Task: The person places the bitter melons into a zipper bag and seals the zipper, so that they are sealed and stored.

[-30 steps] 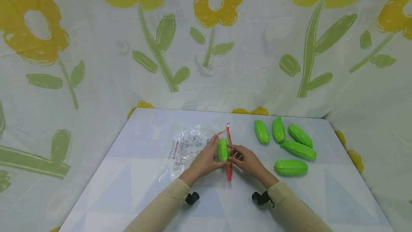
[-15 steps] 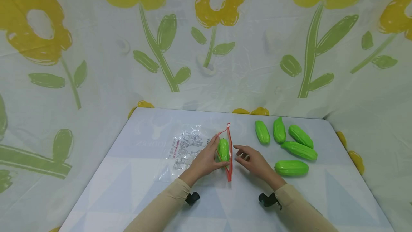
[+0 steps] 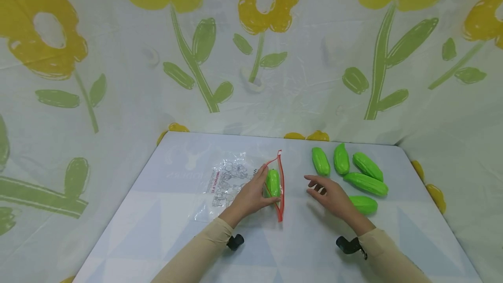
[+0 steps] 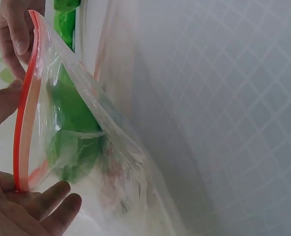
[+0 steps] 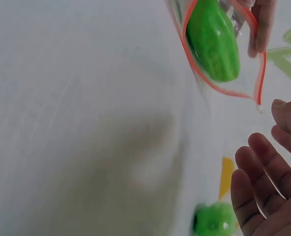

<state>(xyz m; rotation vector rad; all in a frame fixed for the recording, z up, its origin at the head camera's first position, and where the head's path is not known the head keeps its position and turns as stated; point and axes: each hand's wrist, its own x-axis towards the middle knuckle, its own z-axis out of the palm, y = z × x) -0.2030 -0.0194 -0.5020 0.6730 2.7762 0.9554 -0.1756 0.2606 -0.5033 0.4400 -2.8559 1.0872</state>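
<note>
A clear zip bag (image 3: 228, 182) with a red zip edge (image 3: 281, 187) and printed drawings lies on the table, its mouth gaping to the right. My left hand (image 3: 248, 194) holds the rim of that mouth, thumb and fingers apart. Inside the opening sits a bright green, ribbed toy cucumber (image 3: 273, 182), also visible through the plastic as a green shape (image 4: 76, 118) in the left wrist view. My right hand (image 3: 330, 195) hovers right of the bag with loosely bent fingers and nothing in them. It partly covers the nearest loose toy cucumber (image 3: 364, 205).
Several more green toy cucumbers lie at the back right, among them one toy cucumber (image 3: 321, 161) standing apart on the left and another (image 3: 366, 184) lying slanted. The white-and-blue table (image 3: 157, 239) is bounded by a flower-print cloth (image 3: 298, 99) behind and at the sides.
My right hand has let go of the toy cucumber at the bag's mouth and moved right, towards the loose ones. My left hand and the bag have stayed in place.
</note>
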